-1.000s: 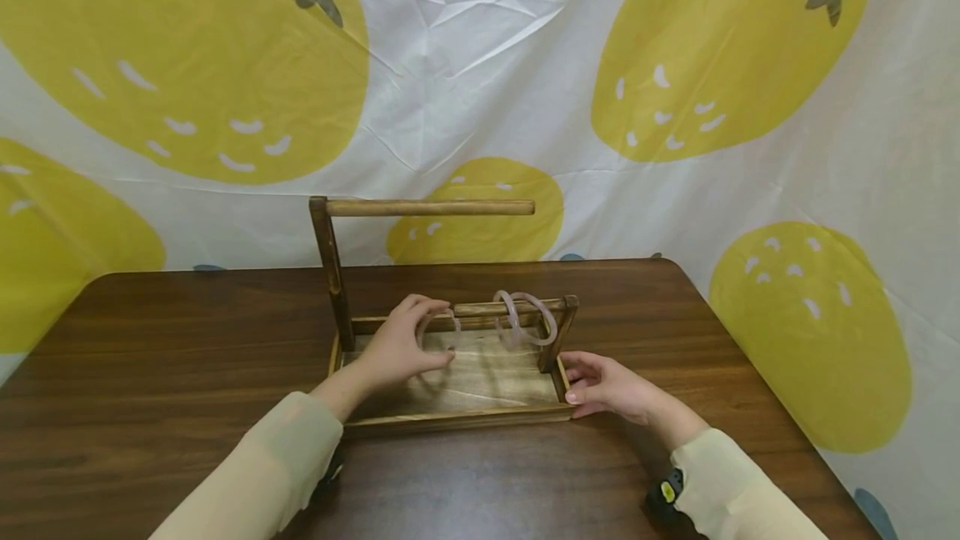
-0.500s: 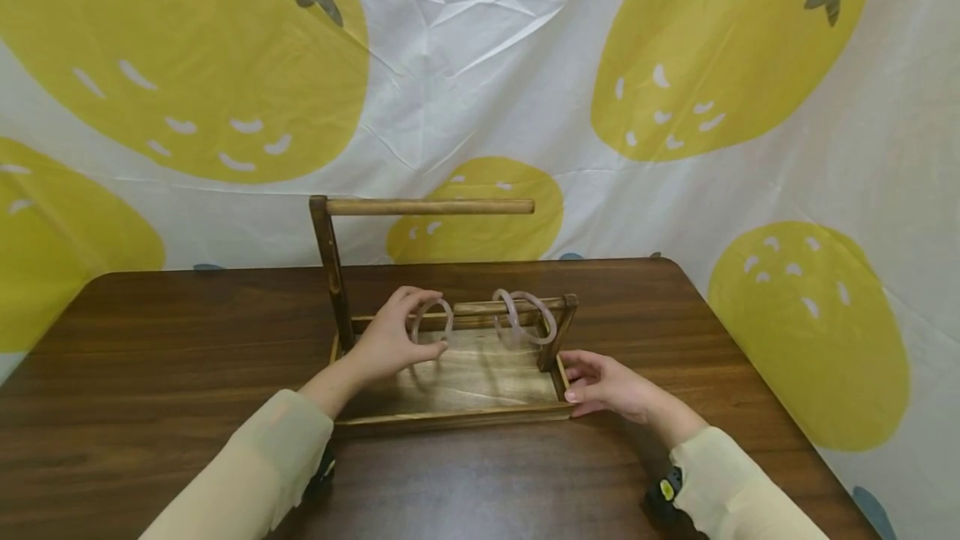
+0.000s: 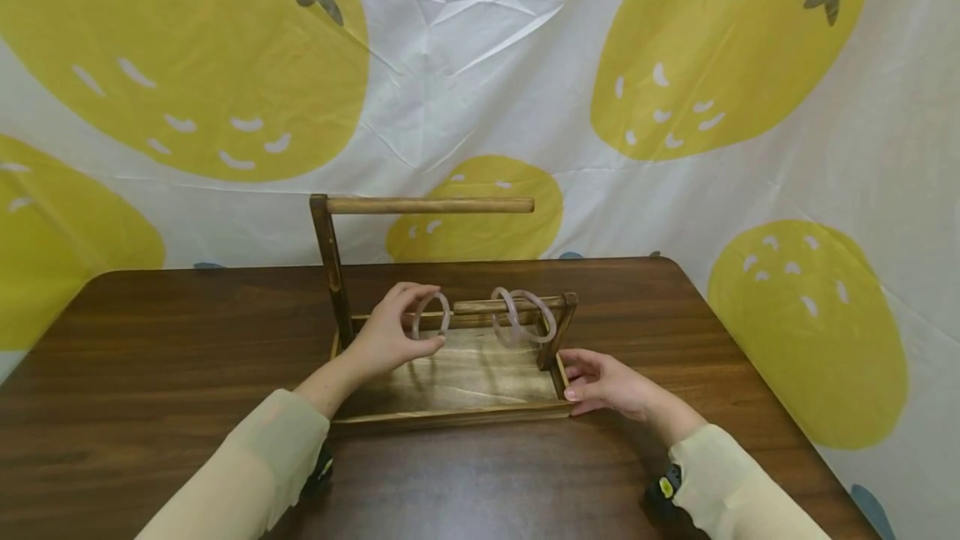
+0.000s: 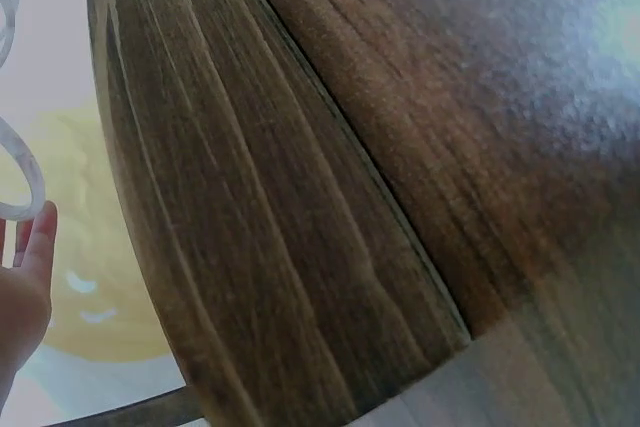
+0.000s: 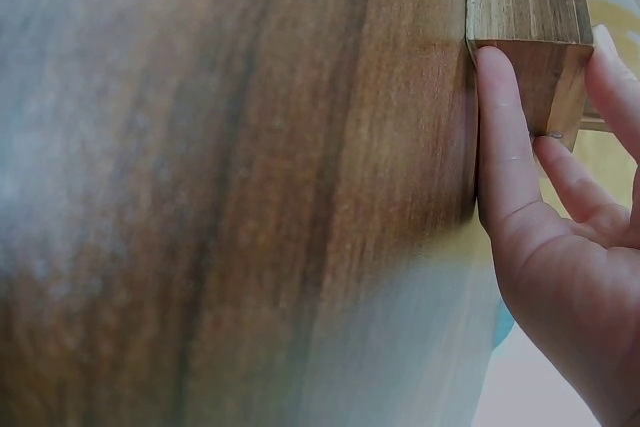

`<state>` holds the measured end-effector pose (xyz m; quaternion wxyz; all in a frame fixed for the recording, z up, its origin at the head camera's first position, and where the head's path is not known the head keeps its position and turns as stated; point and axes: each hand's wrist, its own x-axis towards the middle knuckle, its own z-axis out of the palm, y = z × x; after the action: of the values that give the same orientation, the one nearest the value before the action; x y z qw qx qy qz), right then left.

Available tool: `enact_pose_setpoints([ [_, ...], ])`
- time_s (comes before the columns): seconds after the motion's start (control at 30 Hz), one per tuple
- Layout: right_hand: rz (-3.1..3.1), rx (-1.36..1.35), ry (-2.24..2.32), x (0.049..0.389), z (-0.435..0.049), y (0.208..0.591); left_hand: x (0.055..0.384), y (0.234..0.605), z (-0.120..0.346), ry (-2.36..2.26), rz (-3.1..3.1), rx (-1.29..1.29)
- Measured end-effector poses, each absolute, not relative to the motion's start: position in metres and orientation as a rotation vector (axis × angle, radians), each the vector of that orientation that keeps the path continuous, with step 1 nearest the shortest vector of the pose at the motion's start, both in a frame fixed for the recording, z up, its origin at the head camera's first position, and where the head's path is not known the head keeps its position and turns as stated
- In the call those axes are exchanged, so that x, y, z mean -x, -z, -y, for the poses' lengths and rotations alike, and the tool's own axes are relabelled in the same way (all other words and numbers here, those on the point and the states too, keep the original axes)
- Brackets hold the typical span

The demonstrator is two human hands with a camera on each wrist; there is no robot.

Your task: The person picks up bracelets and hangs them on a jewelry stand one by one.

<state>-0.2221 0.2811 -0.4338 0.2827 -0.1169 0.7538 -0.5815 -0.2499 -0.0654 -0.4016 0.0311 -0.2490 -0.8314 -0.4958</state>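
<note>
My left hand (image 3: 390,332) pinches a pale, translucent bangle (image 3: 446,307) upright between thumb and fingers. That bangle sits just left of the free end of the lower bar (image 3: 474,307) on a wooden bangle stand (image 3: 450,417), apart from the bar. Two more pale bangles (image 3: 542,307) hang on this bar, close to its short right post. In the left wrist view the held bangle (image 4: 35,172) shows at the left edge beside my fingertips. My right hand (image 3: 618,390) touches the stand's right end; the right wrist view shows mostly straight fingers (image 5: 503,137) against that end.
A tall post (image 3: 330,273) at the stand's left carries an upper bar (image 3: 435,206) reaching right above the lower one. Both stand in a shallow tray base on a dark wooden table (image 3: 187,340). A fruit-print cloth (image 3: 480,65) hangs behind.
My left hand has drawn the bangle to the left and slightly up, away from the lower bar's free end. My right hand stays at the stand's right end.
</note>
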Motion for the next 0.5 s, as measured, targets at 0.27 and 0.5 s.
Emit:
enact_pose_setpoints([
  [0.27, -2.022, 0.310, 1.554, 0.2219, -0.2813, 0.4341, 0.2478, 0.3992, 0.0658, 1.562, 2.524, 0.763],
  [0.5, -2.025, 0.310, 1.548, 0.2214, -0.2812, 0.4338, 0.2462, 0.3975, 0.0654, 1.586, 2.489, 0.768],
])
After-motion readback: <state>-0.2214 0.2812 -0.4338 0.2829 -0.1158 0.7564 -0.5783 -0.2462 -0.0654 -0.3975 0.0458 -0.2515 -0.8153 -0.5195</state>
